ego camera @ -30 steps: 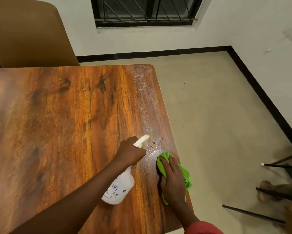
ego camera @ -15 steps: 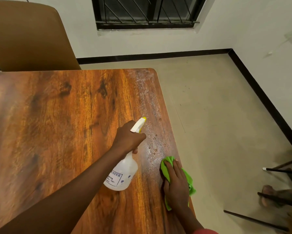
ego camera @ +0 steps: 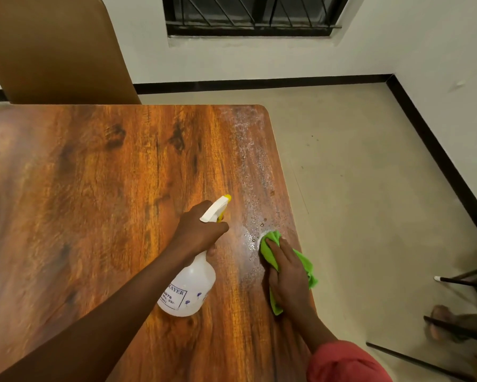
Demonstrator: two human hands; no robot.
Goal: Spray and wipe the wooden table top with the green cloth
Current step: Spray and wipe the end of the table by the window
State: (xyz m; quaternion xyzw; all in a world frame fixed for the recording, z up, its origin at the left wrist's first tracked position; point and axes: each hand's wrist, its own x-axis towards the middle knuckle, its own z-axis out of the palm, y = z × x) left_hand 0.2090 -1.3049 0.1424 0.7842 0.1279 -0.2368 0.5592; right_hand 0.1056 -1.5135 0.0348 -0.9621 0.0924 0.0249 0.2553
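Pressed by the right hand's (ego camera: 288, 277) flat fingers (ego camera: 276, 248), the green cloth (ego camera: 306, 268) is now pushed further into what seems wet spray (ego camera: 256, 216), so wiping proceeds; the bottle (ego camera: 190, 288) is clamped by the left hand's (ego camera: 201, 230) fingers (ego camera: 221, 226).

Left hand (ego camera: 201, 232) holds the spray bottle (ego camera: 189, 288) above the counter (ego camera: 93, 202); right hand (ego camera: 287, 274) presses the green cloth (ego camera: 270, 244) flat near wet droplets (ego camera: 256, 216).

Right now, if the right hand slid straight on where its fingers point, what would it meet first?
The spray droplets just ahead of the cloth under the right hand, then bare table. The bottle's nozzle sits slightly left, seemingly higher; depth unclear.
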